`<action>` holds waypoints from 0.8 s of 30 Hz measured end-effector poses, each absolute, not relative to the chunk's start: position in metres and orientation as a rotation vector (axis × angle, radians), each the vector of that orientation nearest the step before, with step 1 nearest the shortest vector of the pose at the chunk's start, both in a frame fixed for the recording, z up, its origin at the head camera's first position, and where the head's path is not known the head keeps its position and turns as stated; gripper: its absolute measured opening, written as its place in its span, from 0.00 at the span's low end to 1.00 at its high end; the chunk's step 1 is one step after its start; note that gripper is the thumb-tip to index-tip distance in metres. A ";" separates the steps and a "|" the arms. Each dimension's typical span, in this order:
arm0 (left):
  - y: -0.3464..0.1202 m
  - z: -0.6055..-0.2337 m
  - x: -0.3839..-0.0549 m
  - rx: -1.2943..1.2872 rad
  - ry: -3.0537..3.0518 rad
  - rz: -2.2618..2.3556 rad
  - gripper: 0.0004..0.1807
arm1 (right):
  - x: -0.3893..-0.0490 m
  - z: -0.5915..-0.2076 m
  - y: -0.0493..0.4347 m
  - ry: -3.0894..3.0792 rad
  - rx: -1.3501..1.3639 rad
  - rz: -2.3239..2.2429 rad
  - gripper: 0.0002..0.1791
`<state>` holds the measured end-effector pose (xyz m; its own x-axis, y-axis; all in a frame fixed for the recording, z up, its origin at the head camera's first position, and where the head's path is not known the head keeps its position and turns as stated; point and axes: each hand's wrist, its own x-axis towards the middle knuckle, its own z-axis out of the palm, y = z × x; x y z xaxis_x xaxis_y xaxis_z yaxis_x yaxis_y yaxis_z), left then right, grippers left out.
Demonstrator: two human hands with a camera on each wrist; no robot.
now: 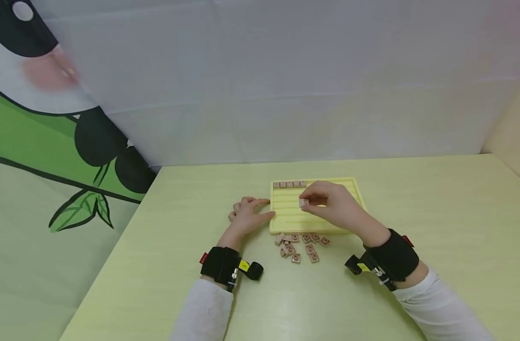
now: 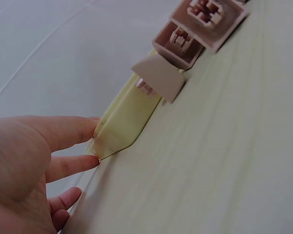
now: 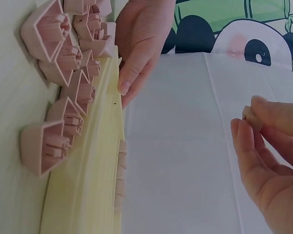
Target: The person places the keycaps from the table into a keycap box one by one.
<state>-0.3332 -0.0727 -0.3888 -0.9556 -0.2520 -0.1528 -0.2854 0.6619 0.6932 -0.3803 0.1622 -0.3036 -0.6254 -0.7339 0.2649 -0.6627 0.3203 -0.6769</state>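
Observation:
My right hand (image 1: 337, 207) pinches a pale pink keycap (image 3: 253, 119) between thumb and fingertips, holding it above the yellow ridged tray (image 1: 285, 217). With its fingers stretched out, my left hand (image 1: 246, 217) touches the tray's left side; the left wrist view shows two fingertips (image 2: 90, 162) at the tray's corner. Several keycaps (image 1: 289, 185) stand in a row along the tray's top left slot. In front of the tray lies a loose group of keycaps (image 1: 296, 258), many with their hollow, stemmed undersides showing.
The tray sits on a pale yellow-green table (image 1: 157, 284). Behind it hangs a light cloth (image 1: 285, 94) with a panda and bamboo print at the left. A black strap with a small camera is on each wrist (image 1: 220, 266). A pale panel (image 1: 515, 118) stands at the right.

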 end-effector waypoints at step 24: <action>-0.063 -0.388 -0.351 -0.529 2.825 1.210 0.28 | -0.507 -0.315 0.156 2.629 -1.293 -0.595 0.09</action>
